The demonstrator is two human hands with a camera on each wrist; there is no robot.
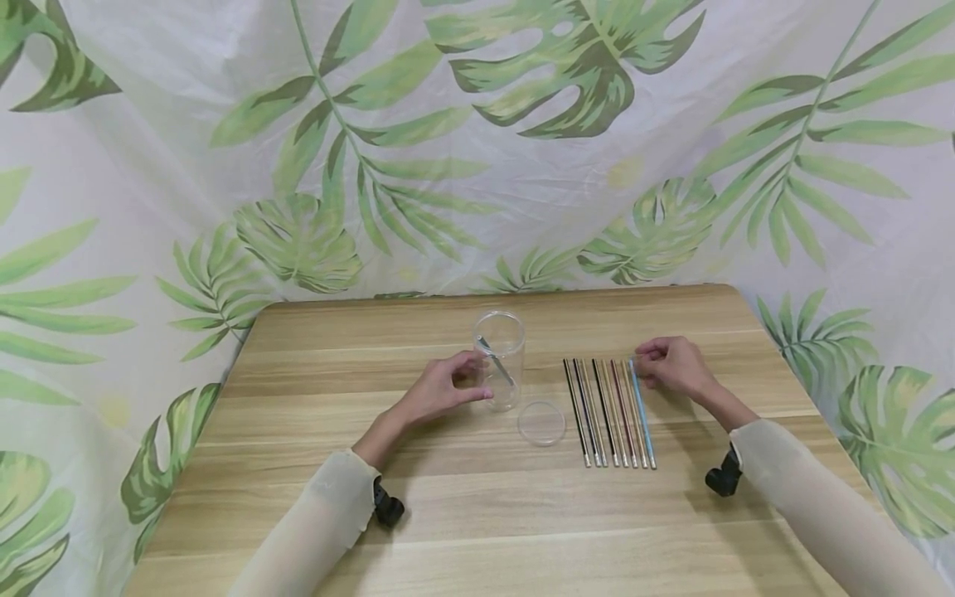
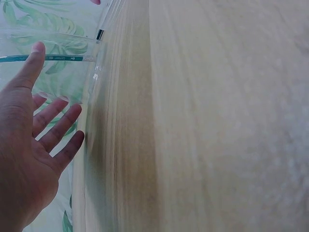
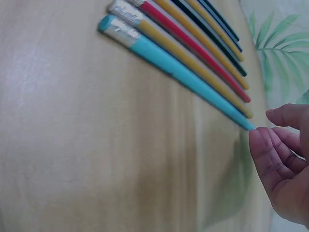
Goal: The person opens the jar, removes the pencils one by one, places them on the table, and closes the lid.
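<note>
A clear jar (image 1: 518,352) stands upright with a dark green pencil (image 1: 499,365) leaning inside it. My left hand (image 1: 440,385) holds the jar from the left, thumb in front and fingers behind; in the left wrist view the thumb overlaps the jar wall. To the right, several pencils (image 1: 605,410) lie side by side, black, gold and red, eraser ends toward me. The light blue pencil (image 1: 642,410) is the rightmost. At its far tip is my right hand (image 1: 675,365), fingertips right at the point, with the thumb (image 3: 285,115) apart from the fingers.
A clear round lid (image 1: 542,424) lies flat between the jar and the pencils. The wooden table (image 1: 477,522) ends at a leaf-patterned cloth (image 1: 418,166) behind. A small black wrist camera (image 1: 388,506) sits at the left sleeve, another black camera (image 1: 724,477) at the right.
</note>
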